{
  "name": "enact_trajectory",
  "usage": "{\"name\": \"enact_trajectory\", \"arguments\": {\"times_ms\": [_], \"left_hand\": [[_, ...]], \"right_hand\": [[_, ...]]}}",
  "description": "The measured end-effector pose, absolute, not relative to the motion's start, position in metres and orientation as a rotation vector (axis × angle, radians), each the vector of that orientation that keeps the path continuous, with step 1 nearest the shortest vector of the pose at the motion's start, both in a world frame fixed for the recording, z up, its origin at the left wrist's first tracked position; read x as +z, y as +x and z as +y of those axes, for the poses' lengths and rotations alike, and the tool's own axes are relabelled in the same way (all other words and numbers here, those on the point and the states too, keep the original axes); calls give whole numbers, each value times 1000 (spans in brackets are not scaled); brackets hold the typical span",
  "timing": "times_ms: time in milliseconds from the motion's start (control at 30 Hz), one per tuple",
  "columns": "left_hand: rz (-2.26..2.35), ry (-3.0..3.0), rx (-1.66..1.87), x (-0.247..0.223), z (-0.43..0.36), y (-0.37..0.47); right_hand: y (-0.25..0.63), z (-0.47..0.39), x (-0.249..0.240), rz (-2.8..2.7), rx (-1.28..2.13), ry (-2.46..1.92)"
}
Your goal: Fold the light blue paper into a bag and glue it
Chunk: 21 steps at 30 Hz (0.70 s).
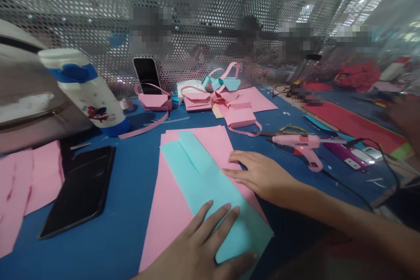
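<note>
A light blue sheet of paper (pixel 210 183), folded over along its length, lies slantwise on larger pink paper (pixel 164 210). My left hand (pixel 206 245) rests on the near part of the blue paper with its fingers spread. At the blue paper's right edge, my right hand (pixel 259 175) lies with fingers stretched out, the fingertips touching the paper. Neither hand grips anything. A pink glue gun (pixel 298 142) with a lit red light lies beyond my right hand.
Small pink paper bags (pixel 241 116) stand at the back beside a smartphone (pixel 147 74). On the left are a bottle (pixel 88 92), a black tray-like object (pixel 82 188) and cut pink paper (pixel 39 179). Scissors (pixel 292 130) and a purple power strip (pixel 351 155) lie to the right.
</note>
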State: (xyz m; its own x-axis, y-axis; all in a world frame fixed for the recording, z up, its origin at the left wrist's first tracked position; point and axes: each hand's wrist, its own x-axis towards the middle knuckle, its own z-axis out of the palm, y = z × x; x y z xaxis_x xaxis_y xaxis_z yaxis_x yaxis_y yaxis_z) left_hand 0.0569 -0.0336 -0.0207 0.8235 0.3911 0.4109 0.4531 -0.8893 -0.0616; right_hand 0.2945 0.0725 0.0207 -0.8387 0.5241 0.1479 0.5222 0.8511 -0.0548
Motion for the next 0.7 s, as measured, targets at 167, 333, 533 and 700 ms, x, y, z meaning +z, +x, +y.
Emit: {"name": "enact_trajectory", "arguments": {"times_ms": [167, 333, 533, 700], "left_hand": [[-682, -2914, -474, -11, -34, 55], [-676, -2927, -502, -19, -35, 55], [-659, -2936, -467, -14, -35, 53], [-656, -2934, -465, -12, -35, 53]], "right_hand": [[276, 86, 21, -2835, 7, -868], [262, 99, 18, -2812, -55, -860], [247, 117, 15, -2836, -130, -814], [233, 128, 16, -2863, -200, -781]]}}
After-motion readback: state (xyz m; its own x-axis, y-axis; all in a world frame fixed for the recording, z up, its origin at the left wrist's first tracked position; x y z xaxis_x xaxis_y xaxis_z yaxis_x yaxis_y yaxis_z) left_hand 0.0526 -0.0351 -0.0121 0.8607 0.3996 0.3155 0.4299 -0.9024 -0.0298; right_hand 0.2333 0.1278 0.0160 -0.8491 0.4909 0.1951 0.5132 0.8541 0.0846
